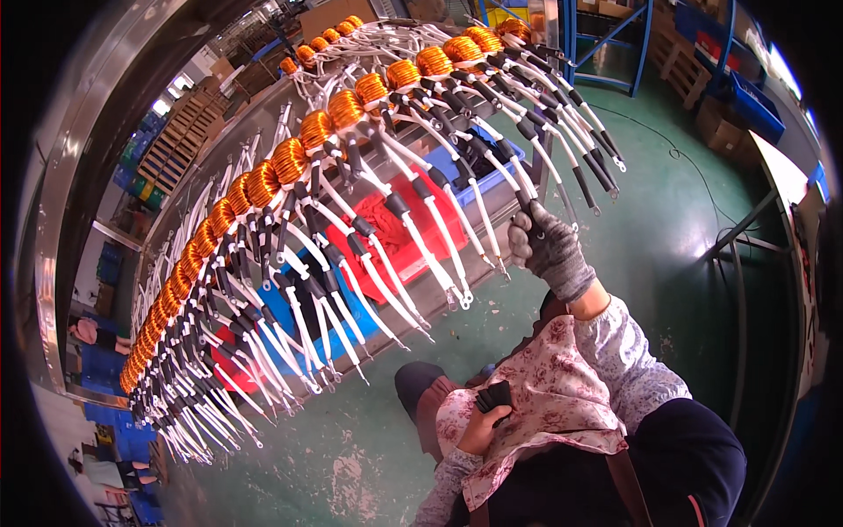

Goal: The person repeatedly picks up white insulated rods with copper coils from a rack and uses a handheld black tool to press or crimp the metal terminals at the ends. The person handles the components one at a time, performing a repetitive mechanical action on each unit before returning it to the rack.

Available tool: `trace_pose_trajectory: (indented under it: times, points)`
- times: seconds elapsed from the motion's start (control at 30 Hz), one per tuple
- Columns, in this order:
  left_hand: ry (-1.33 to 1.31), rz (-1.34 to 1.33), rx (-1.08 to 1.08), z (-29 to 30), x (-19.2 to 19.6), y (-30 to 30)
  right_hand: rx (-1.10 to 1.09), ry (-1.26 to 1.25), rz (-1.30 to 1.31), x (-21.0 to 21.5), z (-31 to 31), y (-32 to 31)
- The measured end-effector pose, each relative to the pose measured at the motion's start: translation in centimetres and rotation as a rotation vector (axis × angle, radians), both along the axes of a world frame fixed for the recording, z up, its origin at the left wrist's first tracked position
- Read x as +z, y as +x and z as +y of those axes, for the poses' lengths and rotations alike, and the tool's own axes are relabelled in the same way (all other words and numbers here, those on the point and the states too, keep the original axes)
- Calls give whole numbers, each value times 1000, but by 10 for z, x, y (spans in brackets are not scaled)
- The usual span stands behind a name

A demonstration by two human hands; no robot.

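Copper-wound coils [288, 161] hang in a long row, their white leads [424, 241] dangling with black sleeves and metal terminals at the ends. My right hand [553, 255], in a grey knit glove, has its fingers closed round a black sleeve [529, 211] on one lead toward the row's right part. Part of that sleeve is hidden by the fingers. Close to my apron, my bare left hand [479, 430] is closed on a bunch of short black sleeves [493, 397]. It stays well apart from the hanging leads.
Behind the leads, a red bin [454, 220] and blue bins [353, 323] rest on a metal bench. A second row of coils [306, 55] hangs farther back. Blue shelving [606, 83] stands at the far right; a dark cable [676, 153] lies on the green floor.
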State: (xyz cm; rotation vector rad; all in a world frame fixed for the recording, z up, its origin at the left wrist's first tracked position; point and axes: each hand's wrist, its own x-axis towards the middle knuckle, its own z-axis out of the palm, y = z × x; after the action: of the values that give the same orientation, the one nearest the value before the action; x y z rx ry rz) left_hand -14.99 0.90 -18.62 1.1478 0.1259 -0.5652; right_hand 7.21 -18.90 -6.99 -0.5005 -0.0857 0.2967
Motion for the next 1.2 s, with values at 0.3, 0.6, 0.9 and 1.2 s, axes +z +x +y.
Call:
trace_pose_trajectory:
  times: [0.3, 0.6, 0.9, 1.2]
  points:
    - [7, 13, 22, -17, 37, 22, 79, 152, 33, 13, 4, 6]
    - [-37, -2, 41, -11, 37, 31, 70, 61, 45, -3, 4, 6]
    - [-162, -51, 292, -7, 71, 60, 53, -940, -266, -35, 37, -128]
    - [-92, -54, 99, -13, 61, 48, -171, -763, -18, -15, 20, -98]
